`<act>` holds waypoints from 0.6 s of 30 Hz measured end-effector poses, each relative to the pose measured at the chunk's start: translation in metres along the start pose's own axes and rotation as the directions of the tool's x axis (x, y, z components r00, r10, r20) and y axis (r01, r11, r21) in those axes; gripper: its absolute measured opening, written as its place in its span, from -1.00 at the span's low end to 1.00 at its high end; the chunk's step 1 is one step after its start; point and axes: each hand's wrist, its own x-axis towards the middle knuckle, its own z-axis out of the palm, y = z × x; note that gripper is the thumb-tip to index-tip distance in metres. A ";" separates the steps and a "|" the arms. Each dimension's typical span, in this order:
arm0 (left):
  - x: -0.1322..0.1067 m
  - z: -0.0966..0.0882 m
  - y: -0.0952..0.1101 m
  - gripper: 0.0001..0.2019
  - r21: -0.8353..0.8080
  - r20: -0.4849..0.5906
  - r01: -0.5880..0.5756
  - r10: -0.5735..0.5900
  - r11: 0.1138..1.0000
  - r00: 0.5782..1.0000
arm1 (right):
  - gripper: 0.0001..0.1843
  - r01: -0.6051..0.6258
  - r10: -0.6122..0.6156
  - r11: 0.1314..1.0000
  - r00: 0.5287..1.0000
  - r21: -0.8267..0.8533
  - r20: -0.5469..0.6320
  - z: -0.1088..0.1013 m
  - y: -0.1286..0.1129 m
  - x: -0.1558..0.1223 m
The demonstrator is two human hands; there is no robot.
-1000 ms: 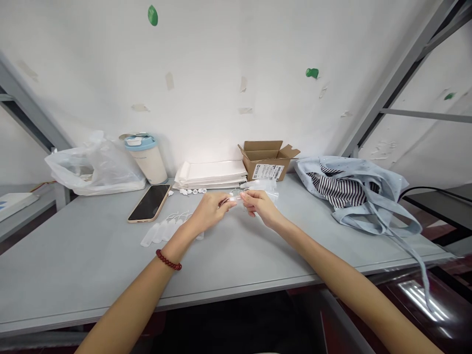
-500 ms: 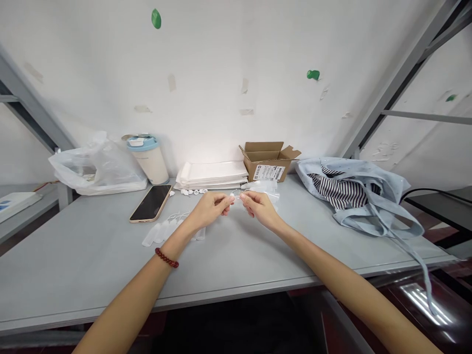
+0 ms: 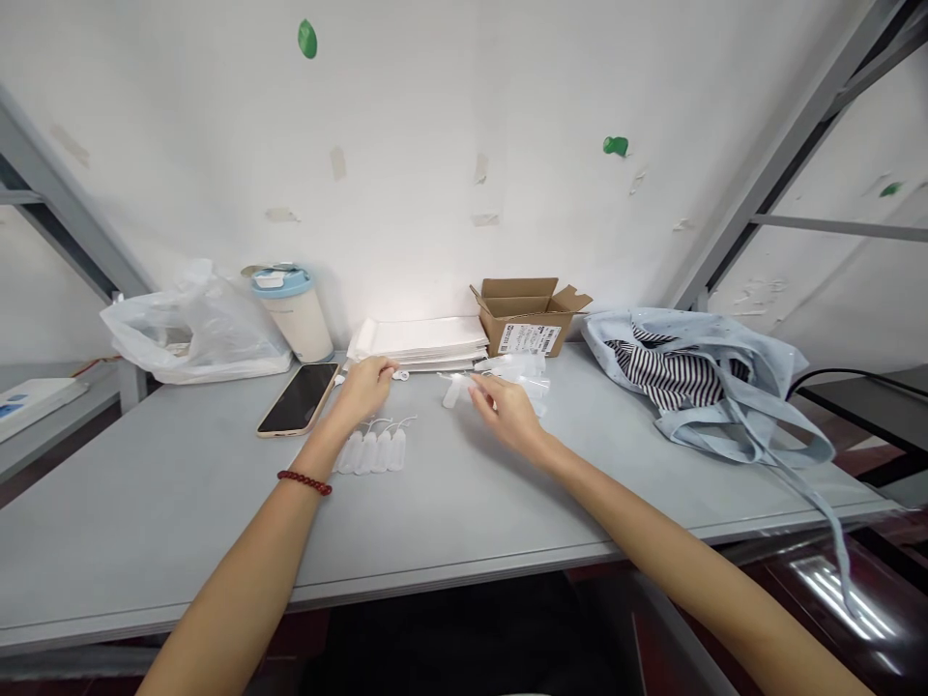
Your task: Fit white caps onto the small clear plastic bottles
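Note:
My left hand [image 3: 362, 389] reaches far across the grey table [image 3: 464, 493] to a row of small white caps [image 3: 397, 374] by a stack of white sheets [image 3: 417, 340]; its fingers curl down over the caps. My right hand [image 3: 504, 408] pinches a small clear plastic bottle [image 3: 453, 390] just above the table. A row of several small clear bottles [image 3: 374, 450] lies beside my left wrist. More clear bottles [image 3: 523, 369] lie in a pile beyond my right hand.
A phone [image 3: 299, 398] lies face up at the left. Behind it are a blue-lidded cup [image 3: 291, 309] and a plastic bag [image 3: 192, 327]. An open cardboard box [image 3: 528, 313] stands against the wall. A light blue cloth bag [image 3: 700, 377] lies at the right.
My hands have parted. The left hand has moved away to the left, toward the white caps. The right hand keeps the small bottle and has stayed about where it was.

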 end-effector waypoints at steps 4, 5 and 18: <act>0.006 0.005 -0.020 -0.64 0.197 0.056 -0.075 0.065 0.978 0.996 | -0.69 -0.005 0.030 0.938 0.997 -0.348 0.068 0.007 0.005 0.001; 0.007 0.008 -0.022 -0.62 0.213 0.092 -0.116 0.098 0.970 0.991 | -0.70 -0.011 0.049 0.917 0.995 -0.399 0.084 0.009 0.005 0.001; 0.013 0.021 -0.018 -0.40 0.259 0.268 -0.275 0.205 0.926 0.941 | -0.74 0.426 -0.389 0.890 0.896 -0.166 0.215 0.018 -0.022 -0.011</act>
